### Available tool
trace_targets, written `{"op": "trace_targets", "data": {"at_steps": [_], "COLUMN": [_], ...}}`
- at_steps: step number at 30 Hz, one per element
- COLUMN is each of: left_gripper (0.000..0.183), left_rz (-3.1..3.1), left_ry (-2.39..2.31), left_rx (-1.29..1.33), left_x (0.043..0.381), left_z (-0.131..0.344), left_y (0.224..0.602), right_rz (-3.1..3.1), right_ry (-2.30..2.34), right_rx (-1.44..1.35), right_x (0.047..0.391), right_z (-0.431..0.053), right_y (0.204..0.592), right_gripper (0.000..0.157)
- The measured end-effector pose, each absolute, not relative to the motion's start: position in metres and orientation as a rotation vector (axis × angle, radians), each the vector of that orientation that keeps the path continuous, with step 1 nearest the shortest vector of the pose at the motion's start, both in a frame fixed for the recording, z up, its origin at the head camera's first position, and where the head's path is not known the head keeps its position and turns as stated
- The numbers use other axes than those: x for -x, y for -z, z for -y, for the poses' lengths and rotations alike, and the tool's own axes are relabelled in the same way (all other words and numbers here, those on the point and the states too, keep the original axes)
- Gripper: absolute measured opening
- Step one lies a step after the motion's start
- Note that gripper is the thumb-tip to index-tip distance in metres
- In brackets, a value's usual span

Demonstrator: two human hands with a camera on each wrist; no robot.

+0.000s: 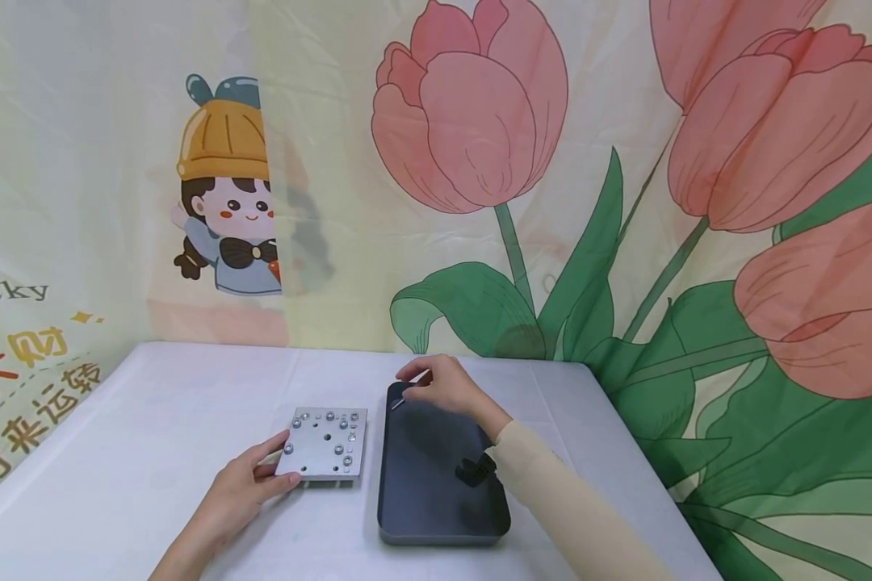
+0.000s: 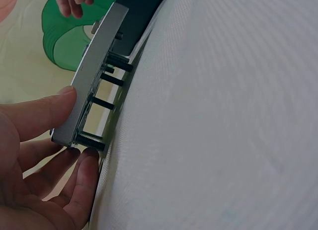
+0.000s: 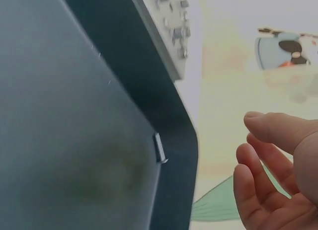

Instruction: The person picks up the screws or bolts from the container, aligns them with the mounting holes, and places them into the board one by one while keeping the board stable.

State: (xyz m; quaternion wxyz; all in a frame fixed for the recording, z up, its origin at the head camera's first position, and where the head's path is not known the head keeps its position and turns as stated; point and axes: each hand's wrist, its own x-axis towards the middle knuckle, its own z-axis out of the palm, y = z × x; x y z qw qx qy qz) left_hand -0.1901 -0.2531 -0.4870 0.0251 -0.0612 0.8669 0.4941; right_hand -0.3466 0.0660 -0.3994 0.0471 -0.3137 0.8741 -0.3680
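My left hand (image 1: 243,482) grips the near left corner of a square silver metal plate (image 1: 308,452), thumb on one side and fingers on the other. Bolts stand in holes over the plate's top, and their threaded shanks (image 2: 103,102) stick out underneath, as the left wrist view shows. Above the far left end of a dark tray (image 1: 436,476) is my right hand (image 1: 446,386), fingers bent loosely with nothing between them. A small silver screw (image 3: 160,148) lies in the tray against its wall, just below those fingertips in the head view.
White cloth (image 1: 211,403) covers the table under the plate and tray. A black clip-like device (image 1: 474,470) sits at the right sleeve's cuff (image 1: 509,444). Behind the table hangs a printed curtain (image 1: 349,242) with tulips and a cartoon figure.
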Motion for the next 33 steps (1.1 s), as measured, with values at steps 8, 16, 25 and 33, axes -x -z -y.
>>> {"op": "trace_targets", "data": {"at_steps": [8,16,25,33], "left_gripper": [0.091,0.091,0.09,0.091], "left_rz": [-2.676,-2.675,-2.679,-2.68], "left_ry": [-1.521,-1.518,-1.539,-1.545], "left_rx": [0.21,0.21,0.192,0.194], "left_x": [0.191,0.191,0.19,0.191], "left_z": [0.252,0.252,0.252,0.252], "left_y": [0.487,0.487,0.488,0.488], "right_rz": [-2.719,-2.768,-2.768,-2.769], "right_ry": [1.091,1.03,0.964,0.903], "right_rx": [0.933,0.873,0.871,0.865], "right_x": [0.363,0.369,0.367,0.366], "right_z": [-0.068,-0.065,-0.061,-0.056], "right_y": [0.421,0.44,0.453,0.459], "right_gripper": [0.03,0.03,0.032,0.037]}}
